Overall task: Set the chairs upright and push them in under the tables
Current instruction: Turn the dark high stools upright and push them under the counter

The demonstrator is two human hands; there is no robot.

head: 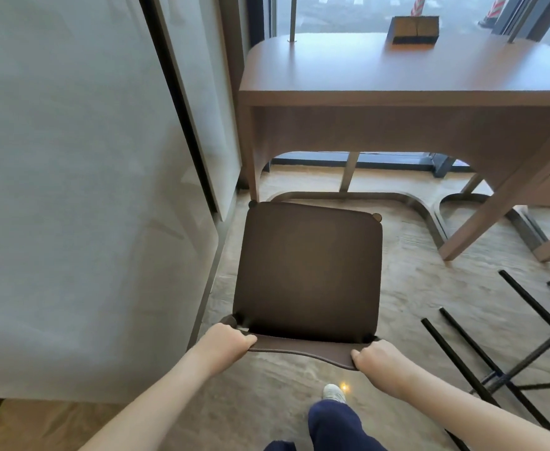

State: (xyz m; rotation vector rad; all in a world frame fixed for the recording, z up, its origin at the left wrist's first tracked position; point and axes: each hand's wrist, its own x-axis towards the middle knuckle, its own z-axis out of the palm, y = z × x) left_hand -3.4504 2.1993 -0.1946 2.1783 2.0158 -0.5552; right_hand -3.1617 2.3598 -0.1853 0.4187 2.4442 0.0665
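A dark brown chair stands upright on the floor just in front of the wooden table, its seat outside the table's edge. My left hand grips the left end of the chair's backrest top. My right hand grips the right end of the same backrest. A second chair lies tipped over on the floor at the right, with only its black metal legs and crossbars showing.
A pale wall panel runs close along the chair's left side. A metal footrest frame curves under the table. A small wooden box sits on the tabletop by the window. My foot is behind the chair.
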